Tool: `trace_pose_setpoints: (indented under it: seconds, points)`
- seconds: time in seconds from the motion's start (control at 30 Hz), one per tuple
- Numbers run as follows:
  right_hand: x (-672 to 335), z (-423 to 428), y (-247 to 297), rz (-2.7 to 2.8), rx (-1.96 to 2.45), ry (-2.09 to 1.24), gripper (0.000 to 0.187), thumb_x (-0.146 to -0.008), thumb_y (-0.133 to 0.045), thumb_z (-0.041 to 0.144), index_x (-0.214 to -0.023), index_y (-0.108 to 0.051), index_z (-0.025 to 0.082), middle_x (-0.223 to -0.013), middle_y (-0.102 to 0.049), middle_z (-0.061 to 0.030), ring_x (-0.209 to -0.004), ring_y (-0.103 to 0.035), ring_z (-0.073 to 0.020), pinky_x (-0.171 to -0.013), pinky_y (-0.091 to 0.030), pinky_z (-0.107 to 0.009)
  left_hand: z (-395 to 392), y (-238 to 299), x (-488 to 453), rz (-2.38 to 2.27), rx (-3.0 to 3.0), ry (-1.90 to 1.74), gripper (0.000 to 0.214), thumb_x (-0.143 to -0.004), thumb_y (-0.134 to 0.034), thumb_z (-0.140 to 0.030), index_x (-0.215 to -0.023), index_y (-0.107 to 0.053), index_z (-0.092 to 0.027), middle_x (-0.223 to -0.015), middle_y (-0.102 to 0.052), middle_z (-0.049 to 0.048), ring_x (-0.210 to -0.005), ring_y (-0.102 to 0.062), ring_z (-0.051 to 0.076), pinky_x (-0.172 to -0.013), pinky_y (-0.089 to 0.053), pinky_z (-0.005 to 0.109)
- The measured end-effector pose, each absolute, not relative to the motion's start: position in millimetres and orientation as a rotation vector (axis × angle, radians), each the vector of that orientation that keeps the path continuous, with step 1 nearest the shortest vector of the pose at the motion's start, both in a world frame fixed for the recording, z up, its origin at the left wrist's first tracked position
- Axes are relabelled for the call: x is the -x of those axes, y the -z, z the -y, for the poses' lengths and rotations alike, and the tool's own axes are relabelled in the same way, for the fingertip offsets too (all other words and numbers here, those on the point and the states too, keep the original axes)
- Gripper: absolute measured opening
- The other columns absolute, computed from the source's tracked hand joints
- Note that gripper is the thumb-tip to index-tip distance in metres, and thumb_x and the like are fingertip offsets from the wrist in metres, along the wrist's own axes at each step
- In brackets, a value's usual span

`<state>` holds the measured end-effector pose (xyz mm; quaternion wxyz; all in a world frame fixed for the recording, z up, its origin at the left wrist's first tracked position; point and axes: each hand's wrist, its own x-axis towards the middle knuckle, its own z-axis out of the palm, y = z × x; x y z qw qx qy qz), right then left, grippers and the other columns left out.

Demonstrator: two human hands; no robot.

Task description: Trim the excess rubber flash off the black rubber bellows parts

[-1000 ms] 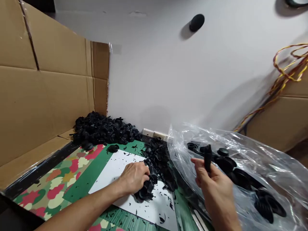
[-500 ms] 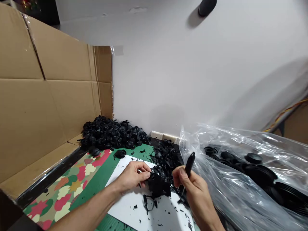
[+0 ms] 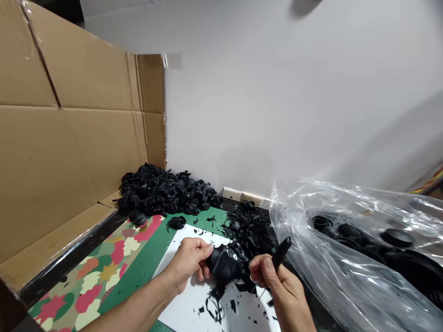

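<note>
— Grips?
— Left hand [image 3: 192, 260]: pinched on one black part [image 3: 223, 266], over the white sheet [image 3: 183, 302]. Right hand [image 3: 285, 286]: closed around a dark tool [image 3: 283, 250].
— Tally?
— Seemingly done: one black heap [image 3: 169, 191] beside the cardboard [image 3: 104, 147]. Seemingly left: this part, plus black pieces [image 3: 415, 272] in the clear bag [image 3: 308, 272].

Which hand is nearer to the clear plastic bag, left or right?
Right. The right hand, gripping a black tool, is just left of the clear plastic bag; the left hand, holding a black part, is farther left, over the white sheet.
</note>
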<state>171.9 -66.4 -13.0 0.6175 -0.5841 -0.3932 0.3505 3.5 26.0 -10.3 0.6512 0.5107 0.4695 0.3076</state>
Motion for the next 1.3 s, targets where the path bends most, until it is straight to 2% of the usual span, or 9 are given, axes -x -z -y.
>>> trace_pose_setpoints:
  seconds: [0.2, 0.33, 0.47, 0.6, 0.7, 0.87, 1.0, 1.13, 1.3]
  points:
    - [-159, 68, 9, 0.761, 1.271, -0.903, 0.049, -0.073, -0.062, 0.066, -0.071, -0.063, 0.016, -0.056, -0.052, 0.0018, -0.045, -0.036, -0.0081, -0.044, -0.027, -0.021, -25, 11, -3, -1.067, -1.134, -0.702, 0.050, -0.053, -0.071, -0.063, -0.055, -0.046, -0.020, -0.036, -0.052, -0.0039, -0.032, -0.046, 0.009, -0.032, -0.028, 0.017]
    - [-155, 67, 8, 0.699, 1.224, -0.949, 0.046, -0.062, -0.076, 0.059, -0.071, -0.061, 0.016, -0.056, -0.055, 0.0031, -0.043, -0.044, -0.0085, -0.046, -0.037, -0.023, -21, 3, -4, -1.037, -1.209, -0.717, 0.048, -0.056, -0.070, -0.062, -0.055, -0.048, -0.019, -0.038, -0.049, -0.0052, -0.033, -0.043, 0.009, -0.034, -0.028, 0.020]
    - [-156, 67, 9, 0.732, 1.242, -0.964, 0.046, -0.064, -0.075, 0.058, -0.074, -0.062, 0.015, -0.054, -0.054, 0.0034, -0.042, -0.044, -0.0083, -0.043, -0.036, -0.021, -15, -8, -3, -0.970, -1.334, -0.767, 0.039, -0.059, -0.073, -0.049, -0.054, -0.052, -0.018, -0.046, -0.044, -0.0070, -0.042, -0.039, 0.008, -0.042, -0.029, 0.022]
    - [-155, 65, 19, 0.835, 1.359, -0.946, 0.048, -0.065, -0.072, 0.057, -0.083, -0.067, 0.013, -0.052, -0.051, 0.0039, -0.040, -0.041, -0.0096, -0.036, -0.035, -0.022, -10, -16, 0, -0.833, -1.640, -0.847, 0.022, -0.074, -0.064, -0.030, -0.058, -0.059, -0.016, -0.057, -0.051, -0.0023, -0.058, -0.045, 0.013, -0.056, -0.034, 0.024]
    - [-154, 65, 24, 0.886, 1.445, -0.853, 0.045, -0.066, -0.071, 0.056, -0.085, -0.069, 0.015, -0.053, -0.053, 0.0025, -0.041, -0.044, -0.0121, -0.036, -0.037, -0.024, -10, -16, 1, -0.804, -1.752, -0.877, 0.020, -0.077, -0.061, -0.024, -0.059, -0.063, -0.017, -0.061, -0.055, -0.0002, -0.064, -0.049, 0.015, -0.063, -0.037, 0.025]
    - [-157, 68, 15, 0.804, 1.365, -0.707, 0.040, -0.070, -0.069, 0.055, -0.083, -0.069, 0.018, -0.051, -0.058, 0.0019, -0.050, -0.054, -0.0152, -0.051, -0.046, -0.026, -14, -7, -3, -0.885, -1.235, -0.844, 0.031, -0.061, -0.080, -0.039, -0.056, -0.061, -0.015, -0.050, -0.052, -0.0036, -0.048, -0.045, 0.011, -0.046, -0.035, 0.023]
    - [-156, 71, 9, 0.716, 1.205, -0.718, 0.037, -0.069, -0.073, 0.054, -0.082, -0.072, 0.019, -0.068, -0.067, -0.0010, -0.055, -0.059, -0.0153, -0.054, -0.050, -0.027, -15, 3, -6, -0.920, -0.852, -0.793, 0.048, -0.045, -0.087, -0.050, -0.053, -0.055, -0.015, -0.046, -0.054, -0.0024, -0.042, -0.049, 0.011, -0.040, -0.039, 0.022]
    - [-149, 68, 14, 0.611, 1.296, -0.693, 0.047, -0.065, -0.075, 0.057, -0.087, -0.072, 0.016, -0.057, -0.068, -0.0014, -0.056, -0.066, -0.0191, -0.060, -0.055, -0.029, -10, 8, -9, -0.920, -0.724, -0.763, 0.039, -0.057, -0.087, -0.036, -0.055, -0.056, -0.013, -0.053, -0.059, 0.0014, -0.046, -0.055, 0.011, -0.048, -0.050, 0.024]
    - [-138, 62, 22, 0.589, 1.352, -0.652, 0.047, -0.063, -0.074, 0.058, -0.080, -0.071, 0.014, -0.057, -0.069, -0.0036, -0.051, -0.066, -0.0208, -0.054, -0.055, -0.030, 1, 7, -13, -0.808, -0.595, -0.761, 0.018, -0.069, -0.078, -0.022, -0.070, -0.064, -0.011, -0.070, -0.069, 0.0087, -0.060, -0.065, 0.016, -0.059, -0.054, 0.026]
